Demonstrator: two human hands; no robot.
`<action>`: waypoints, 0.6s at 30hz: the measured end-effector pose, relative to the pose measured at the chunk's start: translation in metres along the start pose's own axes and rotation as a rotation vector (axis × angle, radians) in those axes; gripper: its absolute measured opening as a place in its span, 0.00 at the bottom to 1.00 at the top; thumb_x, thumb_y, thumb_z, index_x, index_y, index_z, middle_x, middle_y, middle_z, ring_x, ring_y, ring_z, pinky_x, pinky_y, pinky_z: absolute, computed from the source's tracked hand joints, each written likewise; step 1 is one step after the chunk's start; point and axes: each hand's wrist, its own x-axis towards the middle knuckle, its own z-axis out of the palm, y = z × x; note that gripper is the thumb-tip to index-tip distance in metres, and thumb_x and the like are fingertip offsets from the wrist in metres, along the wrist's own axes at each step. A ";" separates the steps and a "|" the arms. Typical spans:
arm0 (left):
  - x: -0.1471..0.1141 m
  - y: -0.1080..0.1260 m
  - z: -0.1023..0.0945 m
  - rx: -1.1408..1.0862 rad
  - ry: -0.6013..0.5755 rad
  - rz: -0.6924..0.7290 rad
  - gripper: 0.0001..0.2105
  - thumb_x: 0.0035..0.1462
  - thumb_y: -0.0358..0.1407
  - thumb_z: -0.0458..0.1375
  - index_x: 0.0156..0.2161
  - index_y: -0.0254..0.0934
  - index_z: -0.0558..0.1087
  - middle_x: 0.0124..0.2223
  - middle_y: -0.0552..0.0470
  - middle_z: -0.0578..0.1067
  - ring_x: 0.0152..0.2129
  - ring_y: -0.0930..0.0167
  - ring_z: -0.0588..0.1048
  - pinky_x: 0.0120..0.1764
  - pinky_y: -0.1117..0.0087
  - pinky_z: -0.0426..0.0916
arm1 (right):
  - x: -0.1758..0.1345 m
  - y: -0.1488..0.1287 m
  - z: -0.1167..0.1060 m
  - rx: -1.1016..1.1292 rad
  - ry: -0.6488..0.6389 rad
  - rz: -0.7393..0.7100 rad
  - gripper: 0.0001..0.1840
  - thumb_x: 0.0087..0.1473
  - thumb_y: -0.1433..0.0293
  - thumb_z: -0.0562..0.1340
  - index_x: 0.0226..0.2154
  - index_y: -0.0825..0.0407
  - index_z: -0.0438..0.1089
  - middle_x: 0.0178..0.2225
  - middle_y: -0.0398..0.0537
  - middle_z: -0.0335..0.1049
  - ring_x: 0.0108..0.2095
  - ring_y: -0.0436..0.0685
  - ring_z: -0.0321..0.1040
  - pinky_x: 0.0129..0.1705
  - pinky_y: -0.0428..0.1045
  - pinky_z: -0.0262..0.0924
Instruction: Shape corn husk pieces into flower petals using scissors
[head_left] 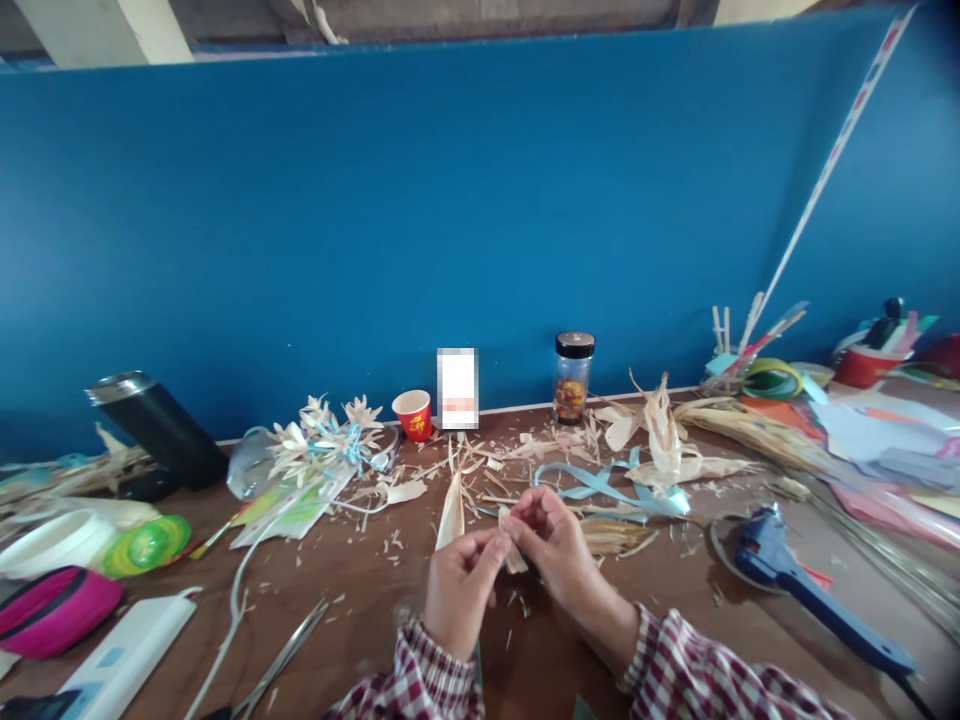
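Plaid sleeves (442, 690) come in over the near edge of the table (360, 590), and both hands meet just above its middle. The left hand (459, 590) pinches a pale husk strip (451, 515) whose pointed end stands up toward the far edge; its thumb and fingers are closed on the lower part. The right hand (551, 545) is closed on the same strip, fingertips curled in beside the left thumb, with a short end of husk showing below them. The two hands touch.

The step in hand looks like shaping or folding a single petal from the husk. The next move would probably call for a firm pinch at the base so the thin strip does not split along its grain.

Husk scraps (487, 470) lie scattered behind the hands. A blue ribbon (600, 485) curls to the right of them, and a glue gun (787, 575) lies near the right edge. Scissors (285, 660) lie at the near edge to the left. Finished husk flowers (330, 435) lie left of centre, with a red cup (414, 414) and a jar (574, 378) along the far edge against the blue board (450, 200). A black flask (154, 425) lies tilted toward the left edge.
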 end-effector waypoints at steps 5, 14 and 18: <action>0.002 0.000 0.001 -0.009 -0.009 -0.059 0.23 0.41 0.49 0.64 0.33 0.27 0.78 0.17 0.53 0.68 0.10 0.79 0.58 0.15 0.75 0.51 | -0.003 -0.003 0.002 -0.025 0.003 0.009 0.16 0.46 0.62 0.66 0.29 0.51 0.59 0.24 0.38 0.62 0.24 0.48 0.59 0.27 0.44 0.56; 0.002 0.002 -0.001 0.027 -0.024 -0.050 0.18 0.44 0.46 0.62 0.28 0.29 0.77 0.12 0.56 0.64 0.09 0.77 0.60 0.15 0.76 0.51 | -0.004 -0.001 0.001 -0.165 0.019 -0.053 0.13 0.48 0.62 0.65 0.29 0.51 0.60 0.25 0.39 0.63 0.25 0.48 0.60 0.26 0.43 0.57; 0.005 0.000 -0.002 -0.049 -0.080 -0.109 0.18 0.43 0.47 0.62 0.30 0.29 0.77 0.17 0.52 0.70 0.11 0.76 0.66 0.16 0.76 0.57 | -0.006 -0.001 0.000 -0.243 0.024 -0.087 0.11 0.50 0.64 0.63 0.29 0.51 0.61 0.26 0.40 0.63 0.25 0.48 0.60 0.27 0.44 0.57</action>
